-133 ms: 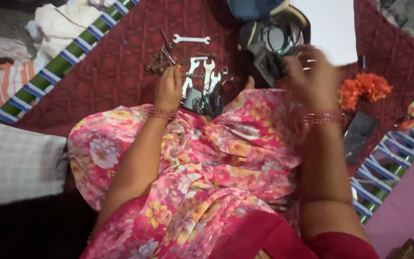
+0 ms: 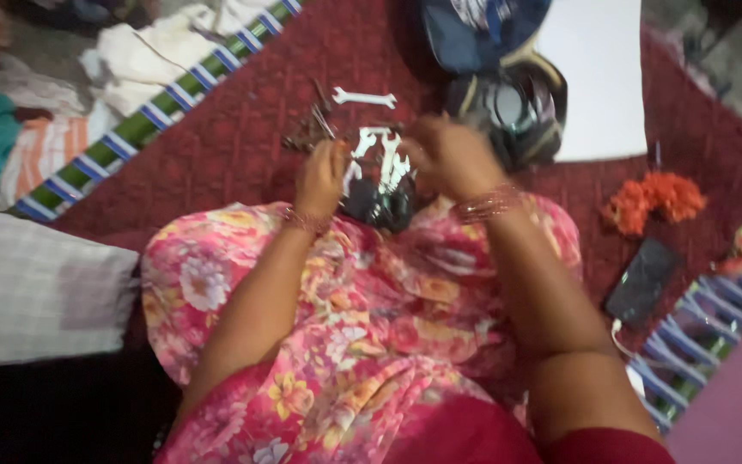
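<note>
Noted maroon quilt (image 2: 242, 146) beneath flowered lap cloth (image 2: 371, 326); open room left, right side crowded by round black casing (image 2: 517, 107), orange flowers (image 2: 654, 198) and phone (image 2: 641, 279). Logged right hand (image 2: 448, 155) moved in from casing to join left hand (image 2: 319, 176) at black-and-silver metal part (image 2: 380, 185), at lap's far edge, spanner (image 2: 364, 97) lying just beyond. Found left fingers curled on part's edge; cannot tell right grip, blurred.

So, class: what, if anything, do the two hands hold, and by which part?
Both hands meet at a black and silver metal part: left hand at its left edge, right hand at its upper right. Motion blur hides the exact grip.
</note>
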